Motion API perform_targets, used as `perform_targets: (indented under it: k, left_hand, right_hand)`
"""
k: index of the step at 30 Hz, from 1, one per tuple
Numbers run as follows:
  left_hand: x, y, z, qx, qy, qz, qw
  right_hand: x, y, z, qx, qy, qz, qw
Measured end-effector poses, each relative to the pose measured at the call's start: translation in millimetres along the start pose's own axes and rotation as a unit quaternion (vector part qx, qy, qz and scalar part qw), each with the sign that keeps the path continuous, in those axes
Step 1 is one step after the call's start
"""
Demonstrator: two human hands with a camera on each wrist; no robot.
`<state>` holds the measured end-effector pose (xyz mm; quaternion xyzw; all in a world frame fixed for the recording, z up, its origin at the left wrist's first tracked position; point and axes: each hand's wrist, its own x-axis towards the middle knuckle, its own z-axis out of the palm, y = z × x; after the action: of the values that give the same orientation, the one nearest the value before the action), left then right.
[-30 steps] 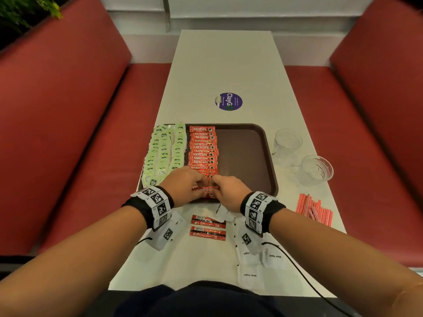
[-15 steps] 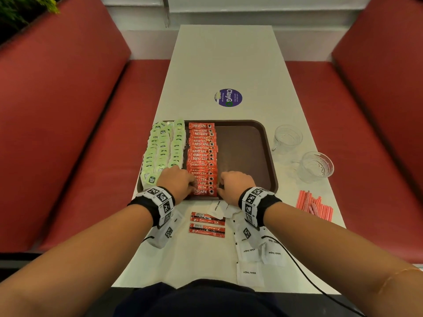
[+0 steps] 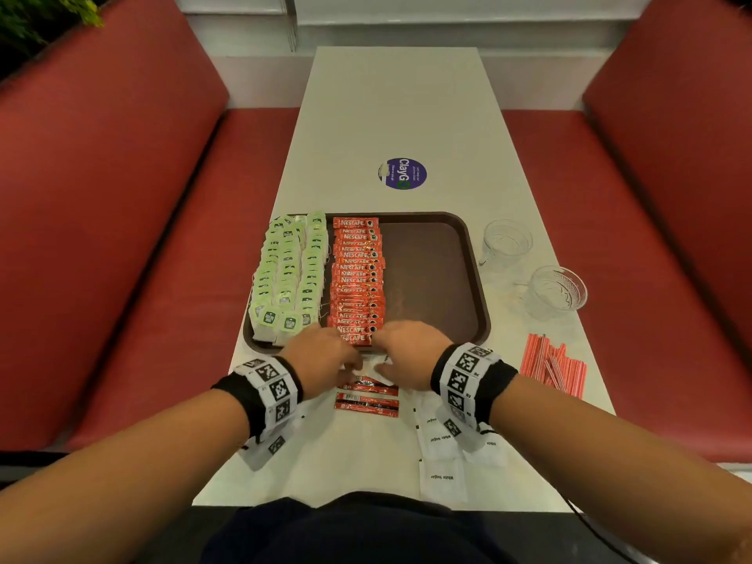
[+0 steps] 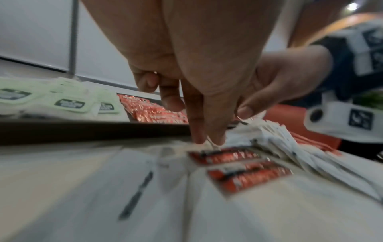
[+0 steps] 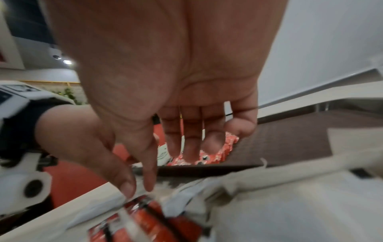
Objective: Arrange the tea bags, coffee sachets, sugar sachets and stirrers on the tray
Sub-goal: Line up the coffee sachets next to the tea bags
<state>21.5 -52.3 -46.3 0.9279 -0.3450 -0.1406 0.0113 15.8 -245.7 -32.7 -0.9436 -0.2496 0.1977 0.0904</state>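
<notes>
A: What writing shows?
B: "Nescafé" on the red coffee sachets [image 3: 358,278] filling the brown tray [image 3: 431,278]; "White Sugar" on sachets [image 3: 441,478] nearer the body.

A: And the hands?
B: Both have drawn back off the tray: left hand [image 3: 321,360] and right hand [image 3: 411,354], fingers loose and holding nothing, reach down at the nearer loose coffee sachet [image 3: 368,386].

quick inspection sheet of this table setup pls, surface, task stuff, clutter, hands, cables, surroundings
surface: long white table with a purple round sticker
job's things: brown tray holds green tea bags and a row of Nescafe coffee sachets; two loose coffee sachets, white sugar sachets and red stirrers lie off the tray
clutter: two empty glass cups
hands: left hand and right hand reach for the nearer loose sachet, fingertips at its ends
cables: thin black cable beside the right arm
surroundings: red booth seats, green plant
</notes>
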Motion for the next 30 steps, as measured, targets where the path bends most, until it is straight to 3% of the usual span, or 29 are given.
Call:
perform_targets:
  k: [3,7,18,24,28,30]
  left_hand:
    - [-5,6,13,0.055,-0.033,0.018,0.998]
    - [-5,10,19,0.069,-0.053,-0.004,0.996]
    - [-17,7,8,-0.006,-0.053,-0.045,0.998]
    - [-26,-10,-7,-0.050,0.010,-0.072,0.996]
    - [-29,-19,-12,-0.072,0.084,-0.026,0.994]
    - [-29,-19,-15,-0.074,0.138,0.012,0.988]
  right_hand:
    - [-7,-16,11,-0.063,-0.062,-0.039,0.995]
    - [-10,-28,27,-0.116,-0.081,-0.030,0.989]
    - [-13,-37,29,-0.095,-0.106,-0.030,0.989]
    - [-15,-19,8,0.095,-0.025,-0.005,0.995]
    - [-10,-5,-5,0.168,0.051,0.026,0.984]
    - [-6,0,-8,0.160,0.050,0.028,0.985]
